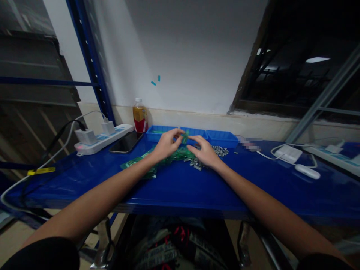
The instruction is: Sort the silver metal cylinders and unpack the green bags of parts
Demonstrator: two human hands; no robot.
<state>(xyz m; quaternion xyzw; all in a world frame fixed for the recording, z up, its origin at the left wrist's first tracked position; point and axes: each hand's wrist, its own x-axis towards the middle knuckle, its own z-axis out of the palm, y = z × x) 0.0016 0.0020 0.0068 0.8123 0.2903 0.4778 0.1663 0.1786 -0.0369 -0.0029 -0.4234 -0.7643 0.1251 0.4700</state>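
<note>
My left hand (168, 143) is raised over the table and pinches a small green see-through plastic piece (185, 137) between thumb and fingers. Close on its right is my right hand (204, 151), with thumb and index finger apart. Its index fingertip is at the piece's right edge; whether it touches I cannot tell. Below both hands lies a heap of green plastic pieces (180, 153), partly hidden by them. Flat green sheets or packets (135, 162) spread out to the left. Small silvery metal parts (221, 151) are scattered beside and beneath my right hand.
Blue trays (222, 138) line the wall side of the blue table (180, 191). A drink bottle (140, 115), a phone (126, 142) and a power strip (105, 138) stand or lie at left. On the right are a white adapter (288, 153), cables and another power strip (334, 155).
</note>
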